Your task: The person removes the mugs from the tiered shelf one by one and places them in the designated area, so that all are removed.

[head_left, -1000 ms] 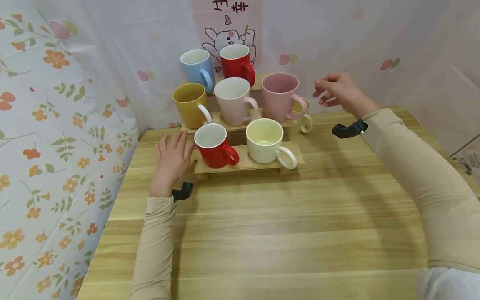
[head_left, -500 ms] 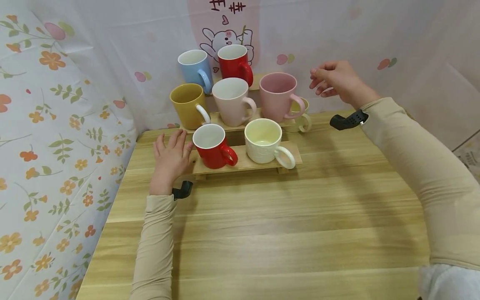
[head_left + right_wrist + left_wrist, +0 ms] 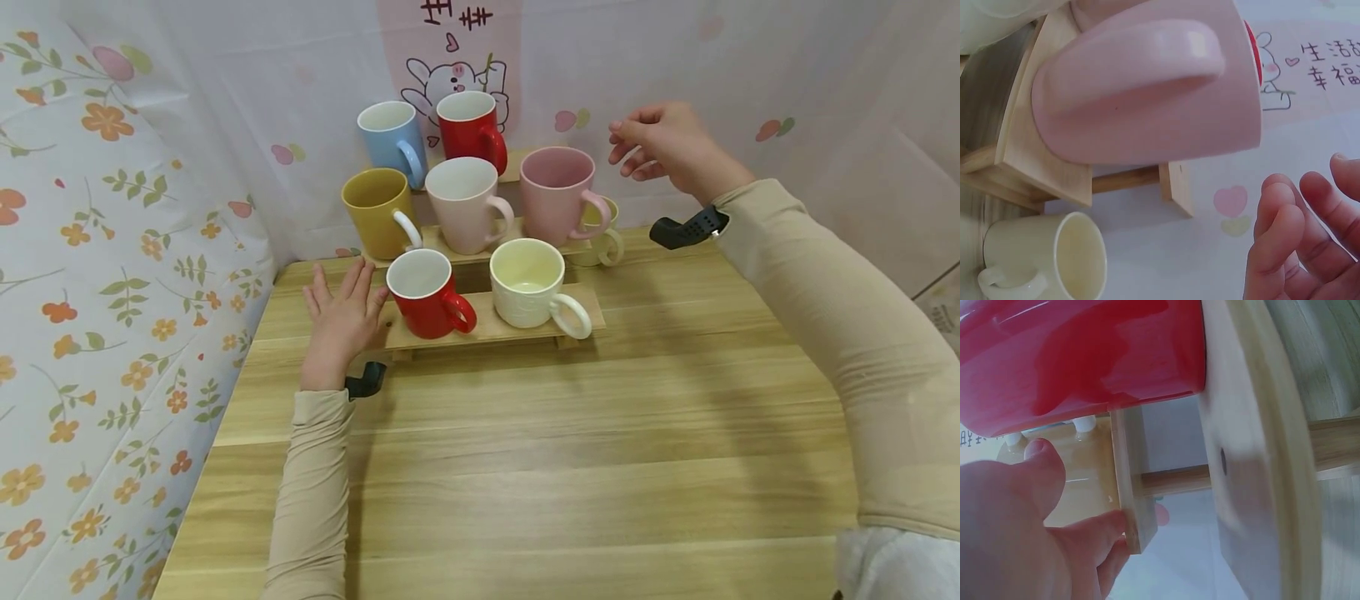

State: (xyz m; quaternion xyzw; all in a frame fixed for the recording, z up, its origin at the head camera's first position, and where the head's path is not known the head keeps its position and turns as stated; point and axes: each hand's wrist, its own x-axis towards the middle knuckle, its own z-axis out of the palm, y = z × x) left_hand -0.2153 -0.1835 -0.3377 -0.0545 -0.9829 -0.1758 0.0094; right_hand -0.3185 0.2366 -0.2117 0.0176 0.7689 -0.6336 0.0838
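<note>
A three-tier wooden rack (image 3: 480, 322) holds several mugs. My left hand (image 3: 343, 321) lies at its left end, fingers spread. In the left wrist view the fingertips touch the end of a rack board (image 3: 1138, 519), below the mustard mug (image 3: 378, 218) and beside the front red mug (image 3: 423, 308). To the right of the larger pink mug (image 3: 555, 204), my right hand (image 3: 667, 146) hangs in the air, holding nothing. Its fingers are loosely bent, apart from that mug in the right wrist view. A pale yellow mug (image 3: 1029, 250) stands low beside the rack.
On the top tier are a blue mug (image 3: 392, 142) and another red mug (image 3: 467, 129). A light pink mug (image 3: 463, 208) and a cream mug (image 3: 521, 300) stand lower. The wooden table (image 3: 525, 475) meets a patterned cloth (image 3: 300, 75) behind and at left.
My right hand has risen and shifted slightly left, higher beside the larger pink mug. The left hand stays at the rack's end, and the mugs have not moved.
</note>
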